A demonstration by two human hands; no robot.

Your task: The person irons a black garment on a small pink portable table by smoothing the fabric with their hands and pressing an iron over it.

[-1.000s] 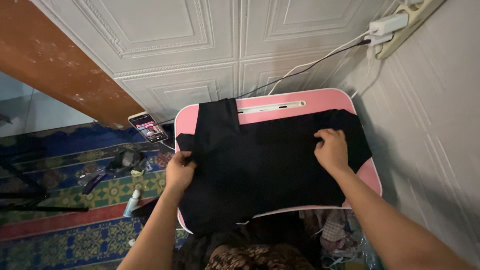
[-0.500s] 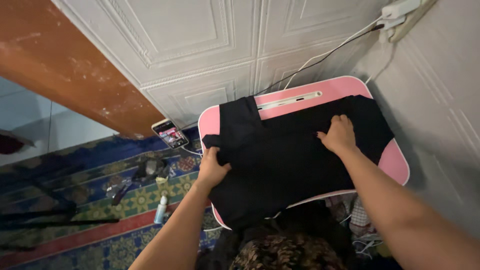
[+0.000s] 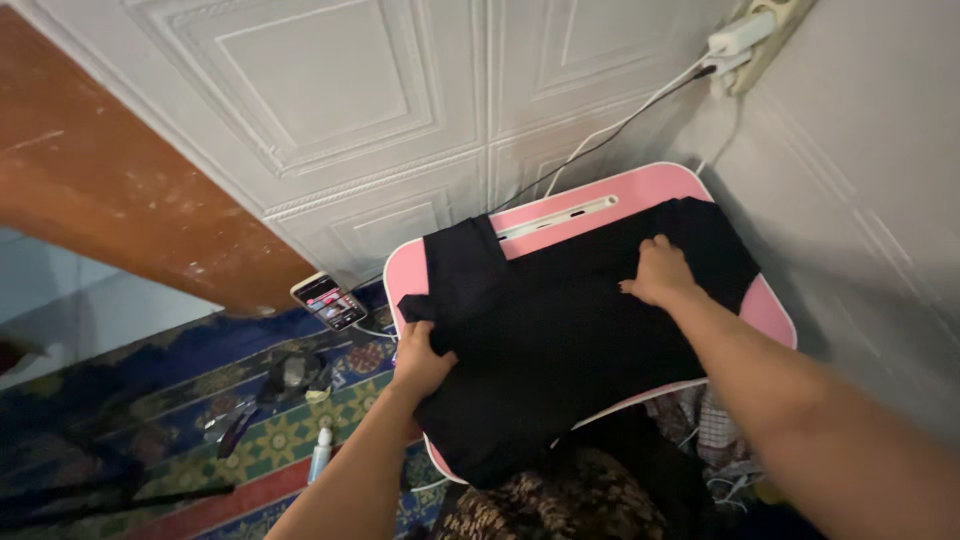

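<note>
A black garment (image 3: pixel 560 330) lies spread over a small pink lap table (image 3: pixel 640 193) set against a white panelled wall. My left hand (image 3: pixel 420 358) grips the garment's left edge, fingers closed on the cloth near the table's left side. My right hand (image 3: pixel 657 273) rests on the upper right part of the garment, fingers curled into the fabric. A strip of the garment runs up toward the table's far left corner.
A phone (image 3: pixel 327 301) with a lit screen lies on the patterned rug (image 3: pixel 200 450), left of the table. A small white bottle (image 3: pixel 320 452) and dark clutter (image 3: pixel 290 372) lie on the rug. Cables run to a power strip (image 3: pixel 750 35) on the wall at upper right.
Both hands stay on the garment in nearly the same places. The view has shifted slightly, and my right hand has slid a little left over the cloth.
</note>
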